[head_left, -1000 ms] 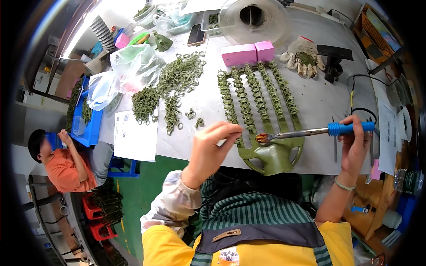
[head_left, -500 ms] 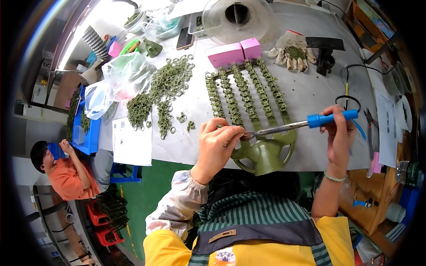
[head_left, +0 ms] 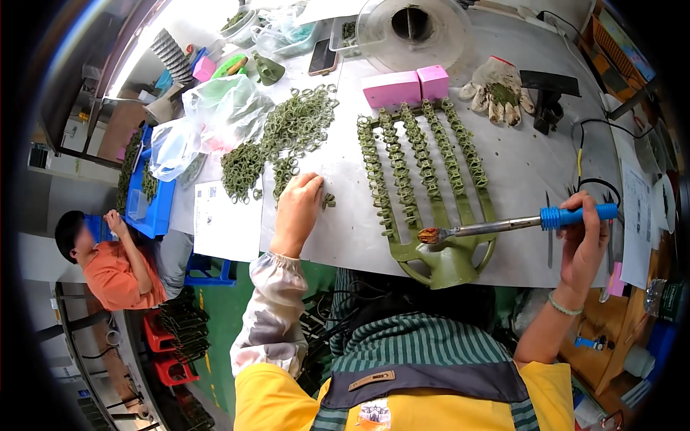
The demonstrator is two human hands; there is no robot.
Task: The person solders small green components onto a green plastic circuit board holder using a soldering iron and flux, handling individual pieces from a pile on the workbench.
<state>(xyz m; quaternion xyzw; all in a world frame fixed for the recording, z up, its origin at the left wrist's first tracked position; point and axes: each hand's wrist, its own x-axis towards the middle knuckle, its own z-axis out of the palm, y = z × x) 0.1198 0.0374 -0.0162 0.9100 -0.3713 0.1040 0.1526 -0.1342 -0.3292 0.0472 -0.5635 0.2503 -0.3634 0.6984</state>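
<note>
My right hand (head_left: 583,241) grips the blue handle of a soldering iron (head_left: 496,227). Its brown, crusted tip is over the base of a green, fork-shaped frame (head_left: 454,262), and I cannot tell whether they touch. Rows of small green rings line the frame's several prongs, which point away from me. To the left, my left hand (head_left: 297,215) rests on the table with its fingertips pinched at a loose green ring (head_left: 320,181), mostly hidden by the fingers. A small cluster of green pieces (head_left: 328,201) lies just beside it. Beyond spreads a pile of green rings (head_left: 298,126).
Two pink blocks (head_left: 392,90) stand behind the frame, near a stained glove (head_left: 499,90) and a black stand (head_left: 548,97). Plastic bags (head_left: 230,115), a phone (head_left: 323,59) and a round clear lid (head_left: 374,39) lie farther back. Another person (head_left: 118,269) sits at left.
My left hand has left the soldering iron's tip and moved left to the loose rings. The iron stays over the frame's base, its tip now uncovered. The whole view has shifted slightly.
</note>
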